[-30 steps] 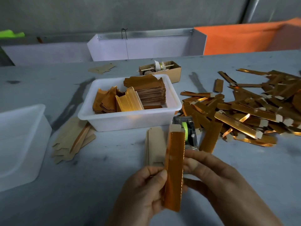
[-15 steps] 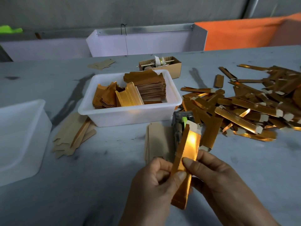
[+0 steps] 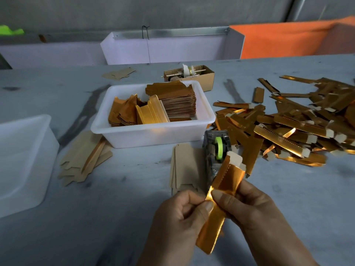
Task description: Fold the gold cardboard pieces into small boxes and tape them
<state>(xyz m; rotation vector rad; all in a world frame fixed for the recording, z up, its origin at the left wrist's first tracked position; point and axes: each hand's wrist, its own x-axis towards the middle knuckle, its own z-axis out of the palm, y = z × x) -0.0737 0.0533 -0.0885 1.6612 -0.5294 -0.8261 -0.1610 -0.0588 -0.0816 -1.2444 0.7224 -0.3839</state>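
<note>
Gold foil-faced cardboard, a long narrow piece half folded into a sleeve, is pinched at its middle by both hands: the left hand with thumb on its near edge, the right hand with thumb across its face. Its long axis runs away from the hands, tilted right, its far end touching or just over the grey tape dispenser with the green roll on the grey counter. Judging by that, taping comes next, and the right hand is nearer the dispenser.

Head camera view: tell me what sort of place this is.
Probably a small packaging workshop doing hand assembly. A white tub holds stacked gold blanks, a big pile of folded gold boxes covers the grey worktable, and a tape dispenser stands nearby.
</note>
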